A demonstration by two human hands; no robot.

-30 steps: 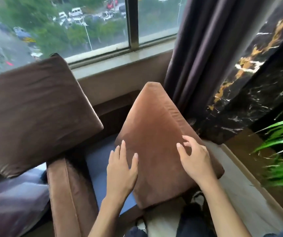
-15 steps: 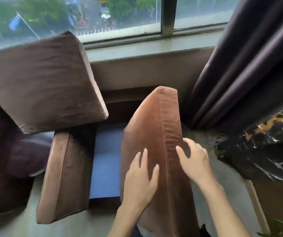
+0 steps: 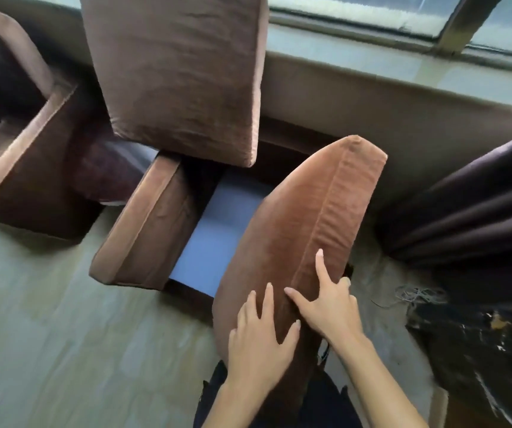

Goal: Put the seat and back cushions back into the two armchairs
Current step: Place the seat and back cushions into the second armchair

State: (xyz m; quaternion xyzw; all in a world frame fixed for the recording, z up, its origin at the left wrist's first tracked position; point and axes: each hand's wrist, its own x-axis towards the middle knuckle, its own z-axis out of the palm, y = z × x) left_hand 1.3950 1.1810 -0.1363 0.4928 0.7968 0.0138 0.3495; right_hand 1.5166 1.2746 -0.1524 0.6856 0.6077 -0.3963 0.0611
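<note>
The left hand [image 3: 256,344] is laid flat, fingers spread, on the broad face of a brown cushion [image 3: 298,230]; the right hand [image 3: 325,307] is pressed open against its seamed edge, index finger extended. No closed grasp is seen. The cushion is stood on edge, tilted, over the right side of an armchair [image 3: 143,227] whose blue seat base [image 3: 217,230] is exposed beyond the left hand. A second cushion [image 3: 180,72] is propped farther off, above the chair's arm, below the window sill [image 3: 403,69].

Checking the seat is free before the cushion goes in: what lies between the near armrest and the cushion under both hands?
In the head view, only the bare blue seat base lies between the armrest and the brown cushion; nothing rests on it.
</note>
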